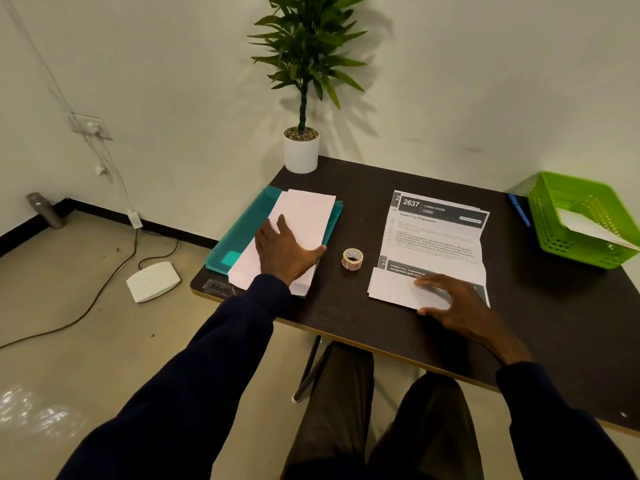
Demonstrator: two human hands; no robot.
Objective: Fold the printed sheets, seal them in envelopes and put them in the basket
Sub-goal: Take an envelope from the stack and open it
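Observation:
A stack of white envelopes (304,220) lies on a teal folder (239,233) at the table's left. My left hand (284,251) rests flat on the stack, fingers spread. A pile of printed sheets (436,233) lies mid-table, headed "2637 Living Room". On its near end lies a folded white sheet (391,287), and my right hand (453,303) presses down on it with fingers apart. A small roll of sticker seals (352,259) stands between the two piles. The green plastic basket (554,216) sits at the right edge with white paper inside.
A potted plant (301,147) stands at the table's far corner. A blue pen (519,209) lies beside the basket. On the floor to the left are a white router (152,280), cables and a metal bottle (45,209). My knees are under the dark table (363,327).

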